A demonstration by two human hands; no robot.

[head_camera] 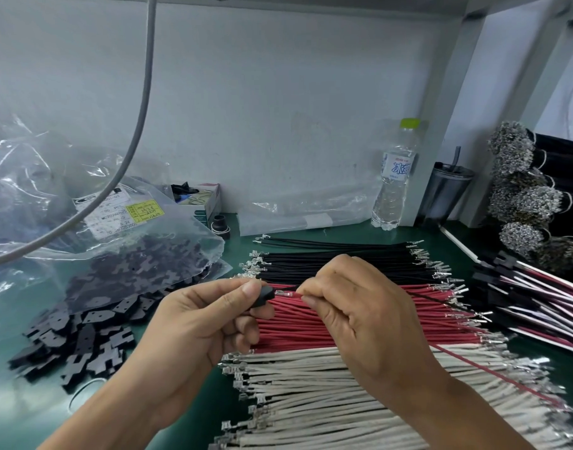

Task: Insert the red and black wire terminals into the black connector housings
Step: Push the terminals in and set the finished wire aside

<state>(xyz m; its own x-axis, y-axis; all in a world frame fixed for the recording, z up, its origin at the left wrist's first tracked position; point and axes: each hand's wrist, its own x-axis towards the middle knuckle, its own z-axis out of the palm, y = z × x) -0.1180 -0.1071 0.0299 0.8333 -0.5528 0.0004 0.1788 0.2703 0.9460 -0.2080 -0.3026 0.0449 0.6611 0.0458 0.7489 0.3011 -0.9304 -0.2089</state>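
Green bench mat (pixel 327 232) runs up to a pale wall; work happens mid-frame, above the wire stock. L hand (pixel 194 323) pinches a small black connector housing (pixel 263 296) btwn thumb and forefinger, other fingers curled under, housing's open end facing right. R hand (pixel 359 306) has fingers curled, thumb and forefinger nipped on a red wire (pixel 493 375) just behind its metal terminal (pixel 283 292); the wire trails out behind the hand to the lower right. A black wire (pixel 441 301) also runs from the R hand's grip off to the right. Terminal tip sits just beside the housing mouth; can't tell if it's touching or already partly in.

Under the hands, wires lie in bands w/ terminals at both ends: black wires (pixel 337 259) furthest back, red wires (pixel 311 323) in the middle, white wires (pixel 327 394) nearest. Left of them, loose black housings (pixel 80 339) spill from a clear plastic bag (pixel 122 241) w/ a printed label. Far right, finished harnesses (pixel 538 297) w/ black connectors, and bundled terminal wires (pixel 522 177) stacked behind. At the back: water bottle (pixel 394 180), dark tumbler (pixel 445 193), small box (pixel 204 199). Grey cable (pixel 142 102) hangs across upper left.
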